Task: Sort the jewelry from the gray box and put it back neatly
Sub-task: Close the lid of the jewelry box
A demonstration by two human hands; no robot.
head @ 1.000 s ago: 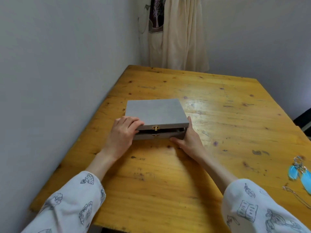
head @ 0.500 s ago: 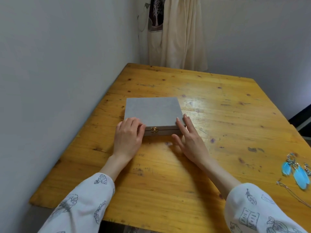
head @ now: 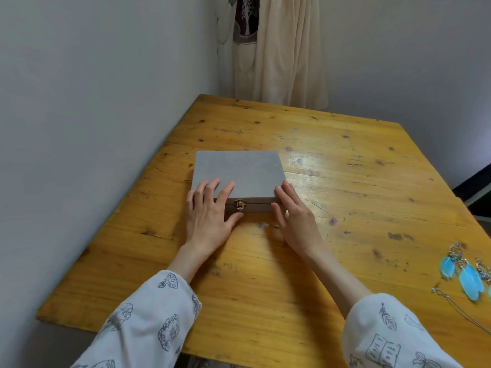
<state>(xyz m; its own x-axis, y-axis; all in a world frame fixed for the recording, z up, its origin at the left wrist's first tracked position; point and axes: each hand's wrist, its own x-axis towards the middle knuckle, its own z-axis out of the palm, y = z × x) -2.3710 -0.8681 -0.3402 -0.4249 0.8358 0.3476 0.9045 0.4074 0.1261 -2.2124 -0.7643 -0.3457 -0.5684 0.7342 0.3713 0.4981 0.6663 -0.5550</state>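
Gray lid under the fingers (head: 212,187) of the left hand (head: 207,216): they lie straight and slightly spread across the near left corner of the gray box (head: 239,176), with the thumb reaching along the front wall toward the brass clasp (head: 239,204). The right hand (head: 295,216) lies flat as well, fingers straight and close together along the near right corner, fingertips on the lid edge and thumb against the front wall. Neither hand grips anything; both simply press or rest on the box.

One box sits closed on the wooden table (head: 345,181), near the wall side, clasp facing the person. The step in hand looks like settling the closed lid, or getting ready to work the clasp; I cannot tell whether it is latched.

Well apart, at the table's right edge, lie feather earrings (head: 463,277), with at least two blue feathers showing on silver rings, and one thin chain (head: 451,301), partly cut off by the frame. If those belong in the box, the next move calls for flipping the clasp, lifting the lid, and reaching right for them.

One pale curtain (head: 279,49) hangs behind the table.
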